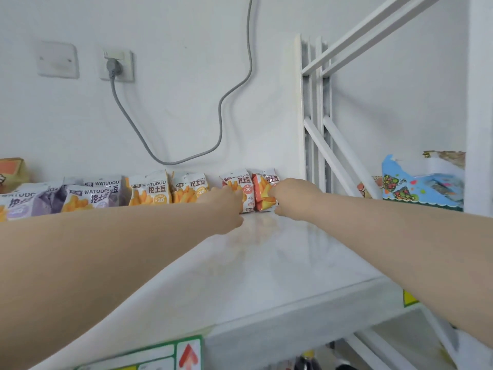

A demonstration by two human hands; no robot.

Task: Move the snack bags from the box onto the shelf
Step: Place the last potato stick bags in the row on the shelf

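A row of small snack bags stands along the back of the white shelf (266, 257), against the wall. At the row's right end are two orange-red bags. My left hand (226, 206) grips the left one (244, 186) from the front. My right hand (290, 196) grips the right one (266, 188) at its side. Yellow bags (150, 190) stand to their left, and purple bags (90, 197) further left. Both arms reach far over the shelf. The box is not in view.
A grey power cable (221, 108) hangs on the wall from a socket (117, 66). A white shelf frame (317, 116) rises to the right of the bags. Colourful packages (421, 188) lie beyond it. Price labels (160, 356) mark the shelf's front edge.
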